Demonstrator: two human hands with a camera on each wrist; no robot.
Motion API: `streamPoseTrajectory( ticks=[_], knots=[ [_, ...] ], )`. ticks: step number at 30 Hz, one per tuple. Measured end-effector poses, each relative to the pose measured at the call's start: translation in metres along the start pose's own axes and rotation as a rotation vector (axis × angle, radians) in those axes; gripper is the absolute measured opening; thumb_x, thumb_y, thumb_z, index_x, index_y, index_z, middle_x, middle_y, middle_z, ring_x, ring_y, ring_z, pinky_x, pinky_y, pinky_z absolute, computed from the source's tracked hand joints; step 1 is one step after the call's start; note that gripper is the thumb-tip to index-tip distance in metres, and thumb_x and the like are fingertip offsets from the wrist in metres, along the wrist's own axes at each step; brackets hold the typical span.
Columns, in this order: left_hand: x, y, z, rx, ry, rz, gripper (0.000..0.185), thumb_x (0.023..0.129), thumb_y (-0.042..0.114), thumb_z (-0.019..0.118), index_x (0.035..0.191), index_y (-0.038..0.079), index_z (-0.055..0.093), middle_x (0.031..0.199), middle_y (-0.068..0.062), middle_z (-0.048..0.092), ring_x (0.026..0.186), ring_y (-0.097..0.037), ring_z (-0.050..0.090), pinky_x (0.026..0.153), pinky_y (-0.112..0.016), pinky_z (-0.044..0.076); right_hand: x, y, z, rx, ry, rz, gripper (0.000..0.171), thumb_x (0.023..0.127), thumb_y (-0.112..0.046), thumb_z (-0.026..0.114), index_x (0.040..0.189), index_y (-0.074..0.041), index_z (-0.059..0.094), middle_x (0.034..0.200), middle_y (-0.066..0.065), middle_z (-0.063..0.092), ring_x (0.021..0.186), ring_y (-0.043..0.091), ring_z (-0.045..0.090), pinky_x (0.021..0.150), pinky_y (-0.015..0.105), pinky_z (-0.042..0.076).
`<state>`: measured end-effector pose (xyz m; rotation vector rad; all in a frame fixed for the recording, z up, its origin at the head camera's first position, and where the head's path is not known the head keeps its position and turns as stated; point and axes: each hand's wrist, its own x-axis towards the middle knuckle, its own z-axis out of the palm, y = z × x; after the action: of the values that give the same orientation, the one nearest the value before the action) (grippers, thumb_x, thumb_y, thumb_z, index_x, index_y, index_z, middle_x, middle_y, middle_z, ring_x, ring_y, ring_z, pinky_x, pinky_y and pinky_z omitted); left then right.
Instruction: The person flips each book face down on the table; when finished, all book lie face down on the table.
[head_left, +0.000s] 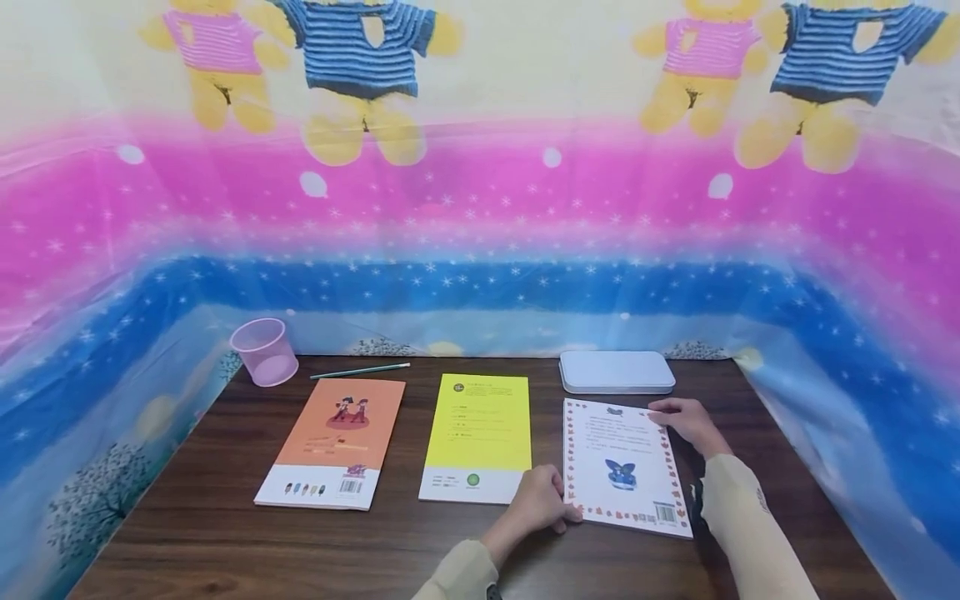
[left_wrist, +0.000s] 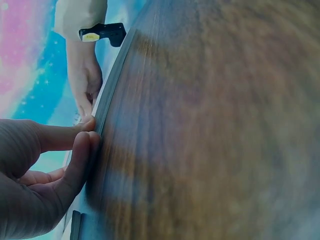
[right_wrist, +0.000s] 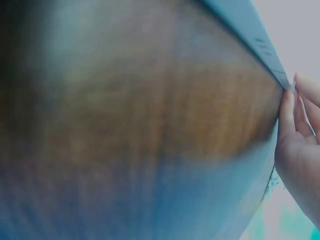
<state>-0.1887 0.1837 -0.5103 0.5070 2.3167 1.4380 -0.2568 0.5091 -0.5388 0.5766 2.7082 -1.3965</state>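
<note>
A white book (head_left: 618, 446) with a leaf-pattern border, a blue butterfly picture and a barcode lies at the right, slightly turned. My left hand (head_left: 534, 500) pinches its lower left corner, beside the yellow book's lower right corner. At the upper right corner, my right hand (head_left: 692, 423) holds the same book between thumb and fingers. The left wrist view shows the book's edge (left_wrist: 111, 82) at my left thumb and fingertips. In the right wrist view, the fingertips of my right hand (right_wrist: 297, 145) meet at the book's corner (right_wrist: 270, 57).
A yellow-and-white book (head_left: 480, 425) lies in the middle, an orange-and-white book (head_left: 337, 442) to its left. Along the back of the brown table (head_left: 300, 554) are a pink cup (head_left: 270, 358), a green pencil (head_left: 360, 371) and a white case (head_left: 617, 372). A printed curtain (head_left: 480, 208) surrounds the table.
</note>
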Motion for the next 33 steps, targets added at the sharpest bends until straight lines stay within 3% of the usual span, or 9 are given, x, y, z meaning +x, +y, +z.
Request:
streamPoseTrajectory(
  ticks=[6, 11, 20, 26, 30, 33],
  knots=[
    [0.000, -0.001, 0.002, -0.018, 0.006, -0.004, 0.032, 0.067, -0.003, 0.084, 0.076, 0.000, 0.053, 0.063, -0.003, 0.054, 0.039, -0.007, 0.053, 0.040, -0.018, 0.042, -0.007, 0.003, -0.014, 0.017, -0.130, -0.030, 0.050, 0.095, -0.018, 0.060, 0.138, 0.005, 0.048, 0.144, 0.032, 0.042, 0.136, 0.048, 0.035, 0.111, 0.063, 0.026],
    [0.000, -0.003, 0.004, -0.033, 0.009, 0.002, 0.032, 0.067, -0.002, 0.084, 0.076, 0.000, 0.053, 0.061, -0.003, 0.056, 0.038, -0.006, 0.053, 0.040, -0.018, 0.042, -0.010, 0.002, -0.019, 0.035, -0.154, -0.012, 0.052, 0.095, -0.017, 0.059, 0.140, 0.005, 0.045, 0.148, 0.032, 0.038, 0.140, 0.050, 0.028, 0.113, 0.064, 0.022],
    [0.000, -0.001, 0.006, -0.037, 0.016, 0.010, 0.032, 0.067, -0.002, 0.084, 0.076, 0.000, 0.053, 0.061, -0.002, 0.055, 0.038, -0.005, 0.053, 0.040, -0.017, 0.040, -0.002, -0.006, -0.009, 0.118, -0.021, 0.080, 0.046, 0.092, -0.001, 0.053, 0.137, 0.007, 0.047, 0.145, 0.031, 0.041, 0.135, 0.045, 0.037, 0.114, 0.059, 0.026],
    [0.002, 0.001, 0.014, -0.054, 0.021, 0.033, 0.034, 0.067, -0.002, 0.084, 0.075, 0.001, 0.051, 0.059, 0.000, 0.052, 0.037, -0.004, 0.054, 0.039, -0.016, 0.038, -0.001, -0.016, -0.002, 0.232, 0.072, 0.198, 0.054, 0.090, 0.002, 0.051, 0.143, 0.006, 0.041, 0.151, 0.028, 0.035, 0.143, 0.046, 0.026, 0.117, 0.060, 0.020],
    [0.005, 0.002, 0.015, -0.077, -0.007, 0.064, 0.028, 0.072, 0.001, 0.082, 0.079, -0.001, 0.055, 0.059, -0.006, 0.060, 0.040, -0.010, 0.059, 0.042, -0.018, 0.042, -0.006, -0.015, -0.006, 0.268, 0.103, 0.182, 0.054, 0.092, 0.000, 0.051, 0.144, 0.008, 0.039, 0.151, 0.028, 0.035, 0.142, 0.044, 0.031, 0.117, 0.057, 0.024],
    [0.009, 0.002, 0.004, -0.054, -0.031, 0.107, 0.022, 0.078, 0.005, 0.077, 0.086, -0.004, 0.059, 0.065, -0.010, 0.065, 0.048, -0.010, 0.060, 0.046, -0.019, 0.046, -0.001, -0.006, -0.009, 0.290, 0.161, 0.142, 0.052, 0.094, -0.002, 0.051, 0.143, 0.008, 0.039, 0.148, 0.029, 0.040, 0.137, 0.041, 0.041, 0.112, 0.051, 0.036]
  ],
)
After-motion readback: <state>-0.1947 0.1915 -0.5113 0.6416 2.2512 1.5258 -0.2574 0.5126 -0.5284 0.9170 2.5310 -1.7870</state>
